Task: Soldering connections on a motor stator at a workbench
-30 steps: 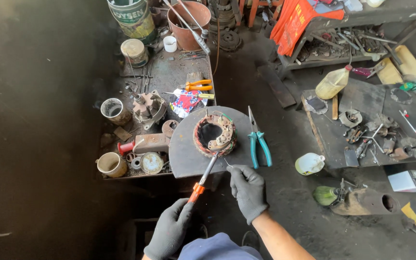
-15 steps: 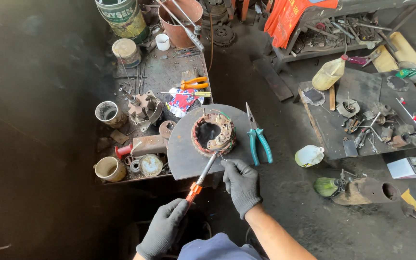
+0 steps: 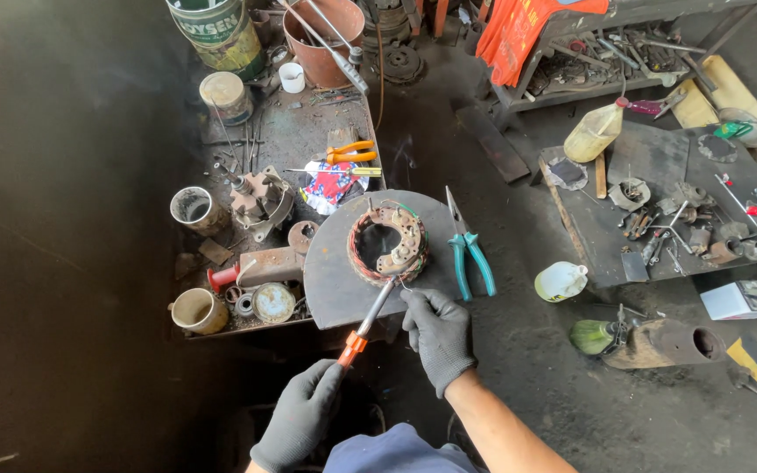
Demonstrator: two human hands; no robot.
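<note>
A round coil ring with copper windings (image 3: 386, 244) lies on a dark semicircular metal plate (image 3: 335, 280). My left hand (image 3: 301, 417), in a dark glove, grips the orange handle of a long tool (image 3: 366, 322) whose metal tip reaches the near edge of the ring. My right hand (image 3: 438, 333), also gloved, pinches a thin wire beside the tool's tip at the ring's lower right. Teal-handled pliers (image 3: 466, 250) lie on the plate just right of the ring.
A cluttered low bench (image 3: 308, 131) behind the plate holds cans, orange pliers, a metal housing (image 3: 260, 200) and small parts. A second board with tools (image 3: 659, 210), a white bottle (image 3: 561, 281) and a brown pipe (image 3: 659, 344) lie on the floor to the right.
Both hands keep their grip. The view has shifted slightly, so the plate and ring sit a little lower in the frame; the tool tip stays at the ring.
</note>
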